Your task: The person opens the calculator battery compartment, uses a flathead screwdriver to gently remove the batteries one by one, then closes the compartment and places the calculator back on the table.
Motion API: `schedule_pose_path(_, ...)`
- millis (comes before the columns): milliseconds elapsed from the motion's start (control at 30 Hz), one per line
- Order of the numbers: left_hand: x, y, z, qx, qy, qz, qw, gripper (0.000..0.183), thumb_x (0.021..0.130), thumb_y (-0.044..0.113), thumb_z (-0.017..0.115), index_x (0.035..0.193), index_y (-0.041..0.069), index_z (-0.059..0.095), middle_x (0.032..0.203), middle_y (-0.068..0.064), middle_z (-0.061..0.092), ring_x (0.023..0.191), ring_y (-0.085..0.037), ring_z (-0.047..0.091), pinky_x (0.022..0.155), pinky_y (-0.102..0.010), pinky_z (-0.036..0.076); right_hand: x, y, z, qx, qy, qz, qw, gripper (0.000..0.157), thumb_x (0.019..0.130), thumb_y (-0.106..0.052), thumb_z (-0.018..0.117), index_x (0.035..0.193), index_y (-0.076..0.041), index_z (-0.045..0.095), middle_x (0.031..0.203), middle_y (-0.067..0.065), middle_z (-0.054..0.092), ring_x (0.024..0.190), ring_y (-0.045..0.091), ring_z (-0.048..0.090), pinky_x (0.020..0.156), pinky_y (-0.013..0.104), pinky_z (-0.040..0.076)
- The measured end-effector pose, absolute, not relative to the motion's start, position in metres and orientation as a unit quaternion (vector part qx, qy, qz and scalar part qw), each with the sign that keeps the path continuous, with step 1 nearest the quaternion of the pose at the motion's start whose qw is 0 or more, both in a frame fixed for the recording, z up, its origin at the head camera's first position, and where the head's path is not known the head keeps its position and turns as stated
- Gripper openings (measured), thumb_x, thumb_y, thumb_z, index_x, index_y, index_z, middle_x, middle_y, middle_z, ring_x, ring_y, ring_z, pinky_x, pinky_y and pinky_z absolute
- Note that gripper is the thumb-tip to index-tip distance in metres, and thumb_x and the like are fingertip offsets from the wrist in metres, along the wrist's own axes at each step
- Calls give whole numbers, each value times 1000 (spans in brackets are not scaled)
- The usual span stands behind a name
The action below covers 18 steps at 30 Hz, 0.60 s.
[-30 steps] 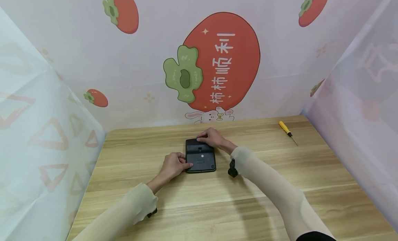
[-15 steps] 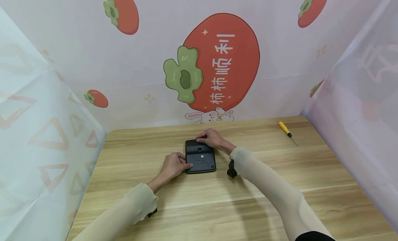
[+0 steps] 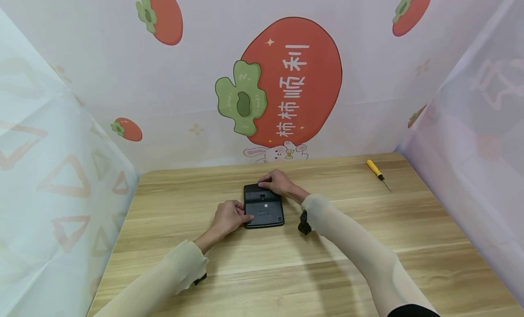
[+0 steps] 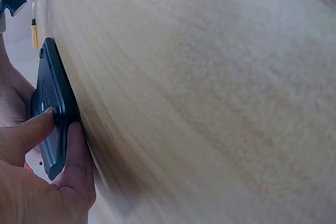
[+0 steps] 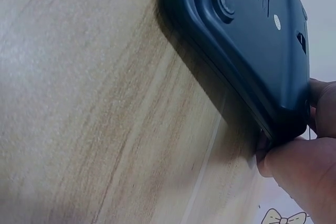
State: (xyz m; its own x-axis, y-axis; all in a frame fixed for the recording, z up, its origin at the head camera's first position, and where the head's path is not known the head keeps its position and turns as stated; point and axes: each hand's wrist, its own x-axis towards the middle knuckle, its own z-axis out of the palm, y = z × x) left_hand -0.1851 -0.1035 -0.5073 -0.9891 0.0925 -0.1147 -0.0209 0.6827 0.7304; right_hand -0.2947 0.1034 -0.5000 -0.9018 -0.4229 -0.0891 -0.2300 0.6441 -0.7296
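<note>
A black calculator (image 3: pixel 264 212) lies back side up on the table, with a small latch slot, a white dot sticker and a round foot on its back. My left hand (image 3: pixel 228 217) pinches its near left edge, thumb on top and fingers along the side; the left wrist view shows this hold close up on the calculator (image 4: pixel 58 87). At the far end, my right hand (image 3: pixel 280 183) grips the thicker edge between thumb and fingers. In the right wrist view, the right thumb and fingers hold a corner of the calculator (image 5: pixel 252 40), whose side casts a shadow on the wood.
A yellow-handled screwdriver (image 3: pixel 378 173) lies at the far right of the wooden table (image 3: pixel 262 271). Behind stands a white backdrop (image 3: pixel 196 94) printed with persimmons, and cloth walls rise on both sides. A black wrist camera (image 3: pixel 304 225) hangs under the right sleeve.
My right wrist has shifted very slightly to the left. Both hands keep their hold, and the calculator stays in nearly the same place.
</note>
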Motion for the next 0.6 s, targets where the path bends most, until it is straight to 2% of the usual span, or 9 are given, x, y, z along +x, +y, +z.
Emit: schedule_pose_path(600,-183,-103,-505,20,915,396,73,40,82,19,93,108,-4,72,80,-3,71,67,-13,62,57,-25,49,-290,101,-501,-190,902,-371,115,21,104,-16,70,118,-6,82,120,11,78,113,25,71,100,40,57)
